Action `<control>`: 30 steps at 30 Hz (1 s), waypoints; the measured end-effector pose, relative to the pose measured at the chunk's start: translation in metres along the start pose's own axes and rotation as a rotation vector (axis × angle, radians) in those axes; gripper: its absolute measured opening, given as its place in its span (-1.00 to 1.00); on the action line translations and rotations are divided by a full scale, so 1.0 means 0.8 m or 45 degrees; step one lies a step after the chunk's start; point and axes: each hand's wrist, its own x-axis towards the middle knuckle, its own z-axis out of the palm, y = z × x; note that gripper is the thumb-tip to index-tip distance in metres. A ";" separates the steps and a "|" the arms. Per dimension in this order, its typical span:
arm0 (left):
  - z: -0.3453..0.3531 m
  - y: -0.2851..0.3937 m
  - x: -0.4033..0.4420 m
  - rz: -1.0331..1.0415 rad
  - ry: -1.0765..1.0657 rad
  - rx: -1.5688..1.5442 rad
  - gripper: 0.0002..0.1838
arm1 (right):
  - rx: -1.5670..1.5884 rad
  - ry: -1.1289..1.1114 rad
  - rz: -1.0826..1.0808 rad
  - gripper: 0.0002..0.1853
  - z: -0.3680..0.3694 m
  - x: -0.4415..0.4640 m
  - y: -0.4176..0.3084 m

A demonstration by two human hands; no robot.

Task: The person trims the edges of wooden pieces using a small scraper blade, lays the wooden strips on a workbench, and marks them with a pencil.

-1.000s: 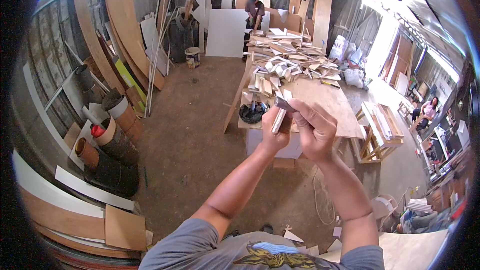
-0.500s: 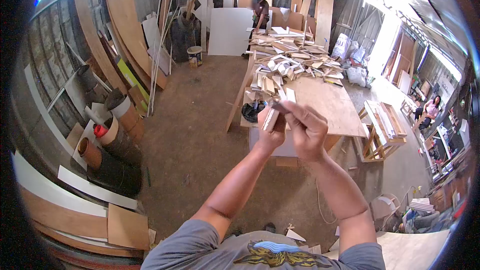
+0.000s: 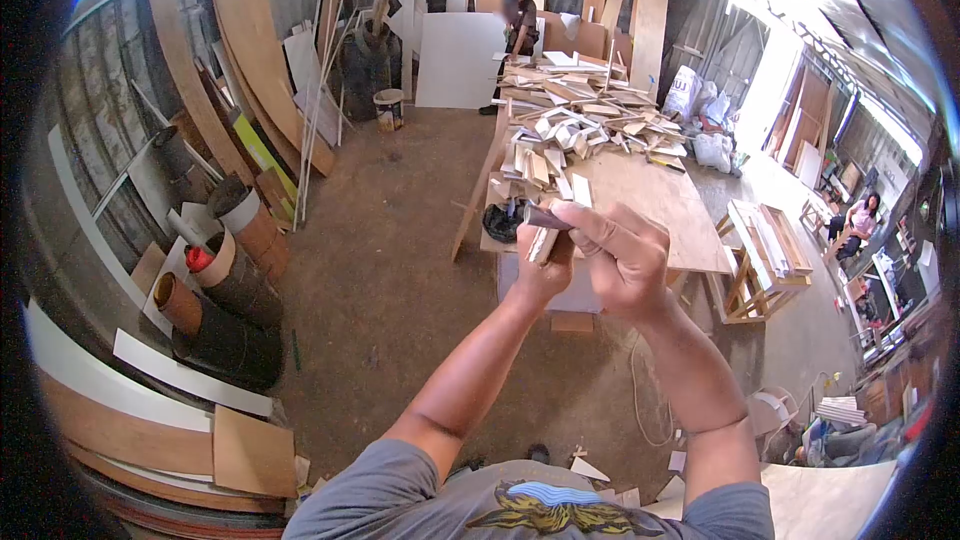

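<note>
In front of my chest, my left hand [image 3: 545,265] is closed around a small wood piece [image 3: 541,245] with a pale, rough edge. My right hand [image 3: 625,255] pinches a dark, rolled or folded strip [image 3: 547,218], which lies across the top end of the wood piece. The strip's material is too small to make out. Both hands are close together, above the near edge of the worktable [image 3: 660,210]. A black plastic bag [image 3: 500,224] shows just left of my left hand.
Wood offcuts [image 3: 590,120] are heaped on the table, with a person [image 3: 520,25] at its far end. Another person [image 3: 858,223] sits at the far right. A wooden stand [image 3: 762,260] is right of the table; drums [image 3: 225,340] and boards [image 3: 165,430] line the left.
The dark strip has shifted left over the wood piece's end and tilts differently. My right hand has turned slightly. The person at the table's far end has moved a little within the view.
</note>
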 end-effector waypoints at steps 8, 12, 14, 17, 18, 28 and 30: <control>-0.010 -0.038 -0.012 -0.237 -0.032 -0.164 -0.98 | 0.012 -0.081 0.064 -0.35 -0.007 0.011 -0.007; -0.018 -0.049 -0.008 0.027 0.003 0.049 -0.95 | -0.062 -0.141 -0.061 -0.35 -0.007 0.013 -0.006; -0.019 -0.039 -0.005 0.264 -0.020 0.111 -0.97 | -0.064 -0.060 -0.039 -0.34 -0.002 0.011 -0.002; -0.022 -0.039 0.006 0.405 -0.011 0.174 -0.97 | -0.075 -0.264 -0.079 -0.32 -0.007 0.012 -0.014; -0.024 -0.038 0.007 0.422 -0.007 0.193 -0.97 | -0.084 -0.216 -0.101 -0.31 -0.005 0.012 -0.009; -0.024 -0.033 0.003 0.043 0.112 -0.074 -0.96 | 0.041 0.038 0.037 -0.41 0.018 0.020 0.001; -0.029 -0.048 0.002 0.056 0.100 -0.092 -0.94 | 0.089 0.059 0.083 -0.41 0.020 0.019 0.004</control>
